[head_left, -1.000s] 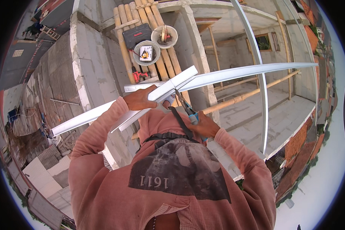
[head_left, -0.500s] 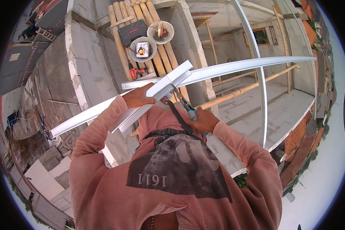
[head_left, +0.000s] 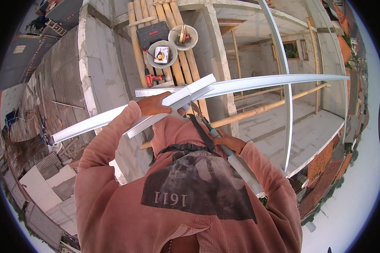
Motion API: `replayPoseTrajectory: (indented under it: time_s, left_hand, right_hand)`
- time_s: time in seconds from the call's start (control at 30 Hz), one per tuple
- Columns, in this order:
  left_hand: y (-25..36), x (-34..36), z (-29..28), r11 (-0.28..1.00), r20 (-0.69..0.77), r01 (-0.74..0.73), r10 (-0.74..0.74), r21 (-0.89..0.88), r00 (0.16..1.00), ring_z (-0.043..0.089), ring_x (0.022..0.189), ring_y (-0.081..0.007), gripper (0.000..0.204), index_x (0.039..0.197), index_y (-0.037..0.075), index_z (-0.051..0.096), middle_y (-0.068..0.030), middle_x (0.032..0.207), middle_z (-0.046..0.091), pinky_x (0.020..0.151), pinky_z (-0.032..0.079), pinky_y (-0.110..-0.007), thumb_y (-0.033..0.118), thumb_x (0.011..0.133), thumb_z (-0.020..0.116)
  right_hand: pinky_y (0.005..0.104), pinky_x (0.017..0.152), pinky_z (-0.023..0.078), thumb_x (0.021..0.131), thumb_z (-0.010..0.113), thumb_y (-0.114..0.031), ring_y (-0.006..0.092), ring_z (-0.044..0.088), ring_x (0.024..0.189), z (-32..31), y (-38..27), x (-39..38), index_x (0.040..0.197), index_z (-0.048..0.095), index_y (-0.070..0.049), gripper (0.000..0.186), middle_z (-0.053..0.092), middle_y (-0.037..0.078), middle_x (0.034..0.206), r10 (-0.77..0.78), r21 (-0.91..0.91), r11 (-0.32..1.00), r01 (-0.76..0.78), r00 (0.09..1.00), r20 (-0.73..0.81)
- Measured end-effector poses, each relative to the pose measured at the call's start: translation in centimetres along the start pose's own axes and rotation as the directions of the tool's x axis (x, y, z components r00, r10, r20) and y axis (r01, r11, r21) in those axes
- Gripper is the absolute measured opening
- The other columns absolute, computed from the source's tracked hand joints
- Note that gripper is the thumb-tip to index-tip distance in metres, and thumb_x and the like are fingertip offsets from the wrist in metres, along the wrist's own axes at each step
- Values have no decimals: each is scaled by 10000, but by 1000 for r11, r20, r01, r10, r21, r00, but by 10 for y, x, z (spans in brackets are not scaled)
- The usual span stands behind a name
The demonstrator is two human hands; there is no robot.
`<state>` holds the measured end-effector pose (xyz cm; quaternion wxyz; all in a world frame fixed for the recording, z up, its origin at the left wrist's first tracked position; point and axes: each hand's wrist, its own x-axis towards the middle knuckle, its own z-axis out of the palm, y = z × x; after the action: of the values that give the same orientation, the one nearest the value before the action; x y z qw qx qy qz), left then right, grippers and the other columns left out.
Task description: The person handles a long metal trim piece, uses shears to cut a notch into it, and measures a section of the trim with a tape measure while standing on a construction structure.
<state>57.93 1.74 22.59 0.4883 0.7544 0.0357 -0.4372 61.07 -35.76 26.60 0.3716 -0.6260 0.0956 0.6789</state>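
My left hand [head_left: 155,104] is closed around a short silvery metal channel [head_left: 190,90], which lies slantwise across a long metal beam [head_left: 261,81]. In my right hand [head_left: 232,142] is a pair of tin snips [head_left: 227,150] with blue and grey handles. The handles point back toward my right forearm. The snips' jaws are just below the near edge of the channel; whether they touch it I cannot tell. A dark strap [head_left: 201,131] hangs beside the snips, in front of my body.
Ahead, a bamboo platform [head_left: 192,67] bears a red-black cordless drill [head_left: 153,78], a dark tool case [head_left: 152,34], and two buckets [head_left: 159,64] with things in them. Block walls [head_left: 101,55] drop away on the left. Another metal beam [head_left: 288,114] crosses at right, near a bamboo pole [head_left: 274,103].
My right hand has drawn the snips back and down from the channel, and their handles now show more. My left hand keeps its hold. The whole view has shifted slightly.
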Motion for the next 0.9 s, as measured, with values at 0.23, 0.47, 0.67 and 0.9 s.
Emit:
replayPoseTrajectory:
  time_s: [0.23, 0.47, 0.67, 0.9]
  left_hand:
    - [4, 5, 5, 998, -28, -58, 57, -37, 998, 578, 1179, -339, 849, 1477, 58, 367, -234, 1322, 571, 1013, 438, -388, 465, 783, 640]
    - [28, -12, -9, 997, -28, -54, 52, -52, 998, 613, 1114, -342, 867, 1491, 72, 352, -237, 1290, 592, 971, 466, -396, 449, 764, 636]
    - [10, -9, 4, 996, 14, -89, 89, -20, 996, 610, 1114, -357, 787, 1428, 53, 400, -238, 1255, 604, 968, 463, -417, 402, 765, 638]
    - [5, -6, 20, 997, -43, -77, 78, 30, 996, 598, 1107, -360, 699, 1366, 29, 429, -248, 1197, 610, 972, 452, -412, 354, 779, 626]
  right_hand:
    - [315, 963, 434, 730, 772, -360, 260, 542, 1144, 6, -46, -4, 1445, 369, 48, 917, 557, 188, 1243, 59, 58, 997, -57, 998, -24]
    - [329, 886, 467, 713, 797, -434, 269, 586, 1070, -1, -49, 3, 1312, 528, 63, 824, 623, 173, 1142, -19, -58, 998, 11, 990, -140]
    - [350, 893, 470, 739, 771, -514, 255, 619, 1043, 2, -11, 11, 1178, 643, 22, 705, 671, 172, 1073, 5, -183, 983, -23, 995, -97]
    - [473, 947, 468, 823, 685, -487, 453, 589, 1133, 26, -21, 13, 1231, 528, 42, 687, 620, 312, 1176, -128, -462, 883, -85, 902, -411]
